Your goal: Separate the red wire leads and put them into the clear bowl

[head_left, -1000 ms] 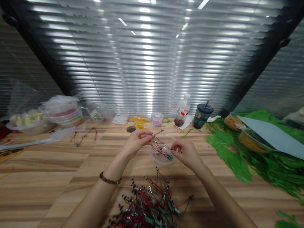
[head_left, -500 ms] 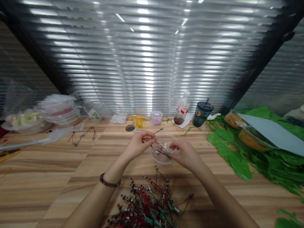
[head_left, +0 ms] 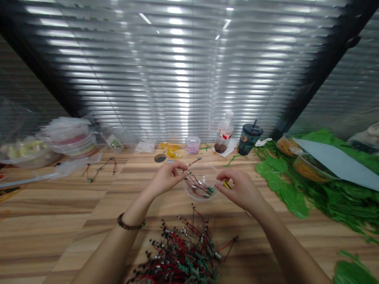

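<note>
My left hand (head_left: 169, 177) pinches the ends of a small bundle of thin red and black wires (head_left: 195, 183). The bundle hangs over a clear round plastic bowl (head_left: 192, 196), and small green parts (head_left: 209, 191) sit at its right end. My right hand (head_left: 241, 188) is just right of the bowl, apart from the wires, fingers curled around a small yellow and black piece (head_left: 226, 184); most of it is hidden, so its kind cannot be told. In front of the bowl lies a large heap of similar red and black wires (head_left: 180, 252) with black and green ends.
Left are several loose wires (head_left: 100, 169) and stacked plastic containers (head_left: 69, 138). Along the back stand a tub of pink bits (head_left: 192, 146), a bottle (head_left: 224, 134) and a dark cup with a straw (head_left: 249, 140). Green leaves (head_left: 280, 185) cover the right side.
My right hand has let go of the green ends of the wires and moved right. A yellow and black piece now shows in it. My left hand still pinches the wires.
</note>
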Motion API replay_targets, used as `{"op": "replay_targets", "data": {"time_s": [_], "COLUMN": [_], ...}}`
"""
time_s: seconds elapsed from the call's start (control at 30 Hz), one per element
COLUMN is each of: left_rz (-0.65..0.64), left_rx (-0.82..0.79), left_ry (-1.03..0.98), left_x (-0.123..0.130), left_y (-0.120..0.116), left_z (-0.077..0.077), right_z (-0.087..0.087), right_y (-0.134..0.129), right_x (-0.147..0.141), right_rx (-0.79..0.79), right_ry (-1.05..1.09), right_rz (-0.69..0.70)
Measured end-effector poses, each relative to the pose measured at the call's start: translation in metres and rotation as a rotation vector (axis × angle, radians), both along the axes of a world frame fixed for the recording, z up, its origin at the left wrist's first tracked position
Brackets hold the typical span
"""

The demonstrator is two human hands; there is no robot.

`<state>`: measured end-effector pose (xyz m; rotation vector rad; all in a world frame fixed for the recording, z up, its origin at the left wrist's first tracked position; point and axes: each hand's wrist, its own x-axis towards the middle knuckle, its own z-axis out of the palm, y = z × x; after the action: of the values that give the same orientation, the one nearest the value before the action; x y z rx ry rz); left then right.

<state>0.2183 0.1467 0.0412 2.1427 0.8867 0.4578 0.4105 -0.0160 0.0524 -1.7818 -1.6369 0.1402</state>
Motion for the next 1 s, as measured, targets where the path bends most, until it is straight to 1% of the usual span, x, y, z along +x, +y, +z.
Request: {"op": "replay_targets", "data": {"time_s": [0.07,0.13,0.2,0.27,0.33,0.37,0.43,0.5,0.53,0.6,0.7,0.77,0.83,0.9,0.93,0.97,1.0], "left_rz": [0.029,0.045,0.036,0.023,0.022,0.025,0.032,0.041,0.045,0.056,0.060,0.041,0.001,-0.089,-0.170,-0.291,-0.454], "left_rx": [-0.003,-0.014,-0.027,-0.031,-0.027,-0.023,-0.018,-0.012,-0.008,0.002,0.033,0.058,0.062,0.045,0.037,0.031,0.038], "left_ry": [-0.001,0.002,0.007,0.015,0.022,0.026,0.034,0.043,0.046,0.056,0.061,0.049,0.042,0.077,0.112,0.159,0.202], "left_x": [-0.001,-0.001,0.002,0.005,0.006,0.007,0.006,0.006,0.005,0.005,0.006,0.007,0.008,0.010,0.011,0.012,0.013], "left_y": [0.002,0.002,0.002,0.001,0.001,0.001,0.000,0.000,-0.001,-0.003,-0.008,-0.014,-0.025,-0.043,-0.055,-0.067,-0.079], "left_z": [0.002,0.002,-0.001,-0.005,-0.008,-0.009,-0.009,-0.007,-0.005,-0.001,0.005,0.011,0.016,0.019,0.019,0.017,0.014], "right_z": [0.011,0.021,0.023,0.012,-0.010,-0.022,-0.045,-0.060,-0.063,-0.062,-0.054,-0.048,-0.045,-0.045,-0.046,-0.046,-0.047], "right_y": [-0.010,-0.024,-0.039,-0.054,-0.069,-0.076,-0.087,-0.094,-0.096,-0.098,-0.099,-0.101,-0.102,-0.104,-0.104,-0.104,-0.104], "right_x": [0.000,-0.003,-0.007,-0.011,-0.012,-0.012,-0.009,-0.005,-0.003,0.001,0.006,0.008,0.010,0.010,0.010,0.010,0.010], "right_rx": [0.000,-0.034,-0.123,-0.285,-0.473,-0.527,-0.567,-0.566,-0.557,-0.529,-0.484,-0.469,-0.465,-0.467,-0.471,-0.475,-0.478], "right_ry": [0.000,0.016,0.024,-0.002,-0.043,-0.042,-0.002,0.094,0.137,0.197,0.272,0.333,0.375,0.385,0.381,0.372,0.366], "right_rz": [-0.008,-0.005,0.013,0.038,0.041,0.048,0.109,0.159,0.182,0.223,0.276,0.286,0.274,0.260,0.256,0.257,0.260]}}
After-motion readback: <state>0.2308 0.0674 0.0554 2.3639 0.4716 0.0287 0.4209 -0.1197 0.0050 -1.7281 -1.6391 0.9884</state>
